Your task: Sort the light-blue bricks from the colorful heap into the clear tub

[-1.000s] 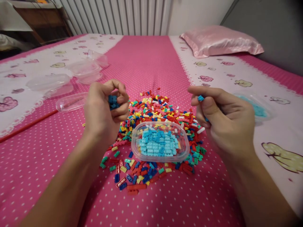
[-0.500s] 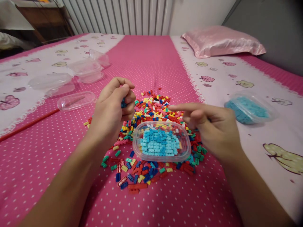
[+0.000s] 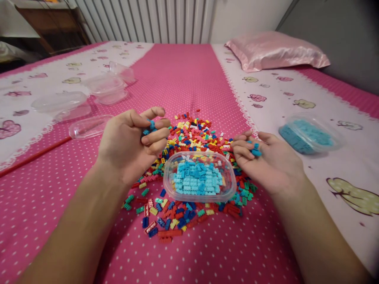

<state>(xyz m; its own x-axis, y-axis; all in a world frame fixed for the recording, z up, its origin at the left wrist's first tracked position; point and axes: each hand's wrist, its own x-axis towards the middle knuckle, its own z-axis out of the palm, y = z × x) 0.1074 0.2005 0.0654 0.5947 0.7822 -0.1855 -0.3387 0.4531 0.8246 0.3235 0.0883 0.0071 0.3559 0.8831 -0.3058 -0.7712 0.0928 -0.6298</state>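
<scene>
Several small blue building blocks (image 3: 151, 126) lie in the curled fingers of my left hand (image 3: 127, 142), palm turned partly up. My right hand (image 3: 268, 159) is also turned palm up, with a few blue building blocks (image 3: 255, 150) held at its bent fingers. Between the hands stands a clear plastic tub (image 3: 199, 197) with light blue blocks (image 3: 197, 177) inside. It rests on a spread pile of mixed red, yellow, green, blue and white building blocks (image 3: 189, 136). Both hands are above the pile, one on each side of the tub.
At the right sits a lidded tub (image 3: 310, 134) full of blue blocks. Clear containers (image 3: 103, 86) and a lid (image 3: 90, 127) lie at the left, near a red stick (image 3: 35, 156). A pink pillow (image 3: 278, 51) is at the far right of the pink bedspread (image 3: 183, 71).
Both hands have turned palm up and loosened their fingers, showing the blue blocks in them. My left hand moved slightly left. My right index finger no longer points across the pile.
</scene>
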